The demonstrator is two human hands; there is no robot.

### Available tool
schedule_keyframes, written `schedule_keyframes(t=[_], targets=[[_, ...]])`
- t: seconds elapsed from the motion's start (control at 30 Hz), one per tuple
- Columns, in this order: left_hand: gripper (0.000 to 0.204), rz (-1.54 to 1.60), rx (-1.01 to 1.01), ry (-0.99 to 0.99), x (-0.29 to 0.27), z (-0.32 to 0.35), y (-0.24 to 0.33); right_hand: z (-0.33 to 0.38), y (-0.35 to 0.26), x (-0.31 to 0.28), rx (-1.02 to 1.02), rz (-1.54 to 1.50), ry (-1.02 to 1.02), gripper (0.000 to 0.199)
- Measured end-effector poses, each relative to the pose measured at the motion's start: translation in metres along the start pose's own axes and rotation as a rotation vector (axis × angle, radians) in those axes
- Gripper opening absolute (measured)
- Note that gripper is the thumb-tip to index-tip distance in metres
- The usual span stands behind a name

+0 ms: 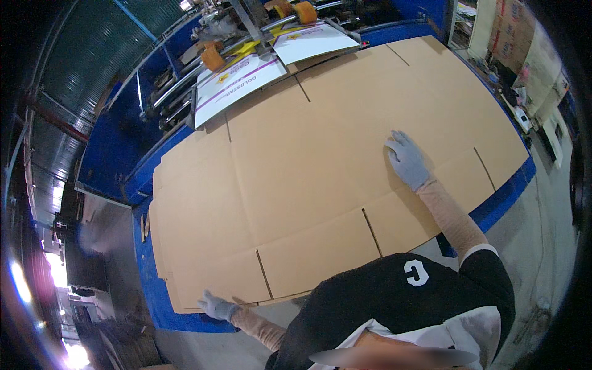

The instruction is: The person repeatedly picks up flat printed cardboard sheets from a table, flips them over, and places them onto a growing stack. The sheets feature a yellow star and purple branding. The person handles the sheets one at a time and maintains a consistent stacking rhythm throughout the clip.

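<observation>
A large flat brown cardboard sheet (302, 166) with slots cut into its edges lies across a blue machine table (151, 293). My right hand (408, 161), in a pale grey glove, rests on the right half of the sheet, its fingers stretched out. My left hand (217, 306), in a matching glove, is at the sheet's near left edge, fingers apart and touching it. Uneven layers along the left edge suggest more sheets underneath. At the far side, two white printed panels (240, 86) overlap the sheet's far edge.
Beyond the panels stands a blue machine with metal rods and orange rollers (213, 57). At the far right, small items (521, 117) lie beside a large brown printed carton (512, 37). Grey floor (524, 246) shows along the right of the table.
</observation>
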State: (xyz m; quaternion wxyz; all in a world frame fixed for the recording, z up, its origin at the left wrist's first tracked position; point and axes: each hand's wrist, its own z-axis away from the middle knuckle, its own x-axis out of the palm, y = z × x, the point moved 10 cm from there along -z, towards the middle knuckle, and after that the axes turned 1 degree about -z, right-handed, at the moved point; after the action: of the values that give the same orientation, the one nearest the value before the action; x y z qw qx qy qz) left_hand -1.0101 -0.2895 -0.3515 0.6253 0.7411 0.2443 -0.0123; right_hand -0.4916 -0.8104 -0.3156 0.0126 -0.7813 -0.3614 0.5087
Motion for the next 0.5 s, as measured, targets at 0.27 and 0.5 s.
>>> schedule_keyframes(t=[0.27,0.5], targets=[[0.048,0.345,0.197,-0.448,-0.012,-0.014,-0.012,0.019,-0.028,-0.019,-0.04,-0.131,0.003,0.021],[0.057,0.651,-0.004,-0.45,-0.016,-0.002,0.049,0.01,-0.066,-0.008,-0.052,-0.374,-0.165,0.024]])
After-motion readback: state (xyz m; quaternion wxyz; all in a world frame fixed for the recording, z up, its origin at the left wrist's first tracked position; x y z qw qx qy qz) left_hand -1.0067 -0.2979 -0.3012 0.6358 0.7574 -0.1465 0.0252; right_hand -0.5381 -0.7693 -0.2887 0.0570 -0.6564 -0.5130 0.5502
